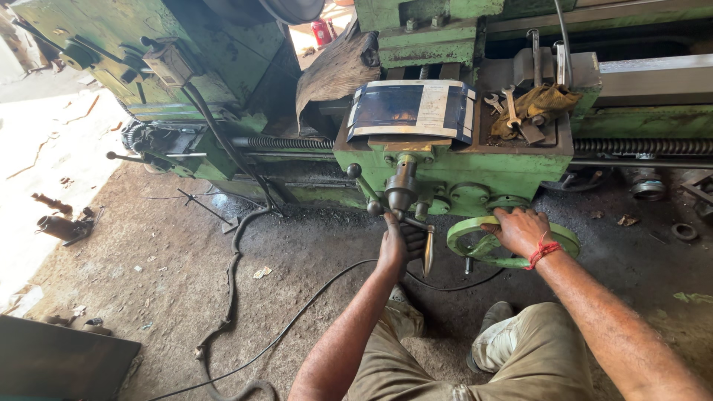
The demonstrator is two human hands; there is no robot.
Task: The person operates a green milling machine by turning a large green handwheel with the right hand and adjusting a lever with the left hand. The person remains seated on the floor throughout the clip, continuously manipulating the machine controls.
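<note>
I look down at the apron of a green lathe point(453, 174). My left hand point(399, 243) is closed around a metal crank handle point(428, 252) that hangs from the apron's shaft. My right hand point(522, 229), with a red thread at the wrist, grips the rim of the green handwheel point(475, 232) low on the apron. A dark curved plate point(412, 110) lies on top of the carriage. My knees in khaki trousers show below.
Wrenches point(509, 104) and a yellow rag point(546, 100) lie on the carriage at right. A black cable point(297, 315) and a hose point(234, 275) snake over the dirt floor. Metal parts point(59, 223) lie at far left. A lead screw point(642, 146) runs to the right.
</note>
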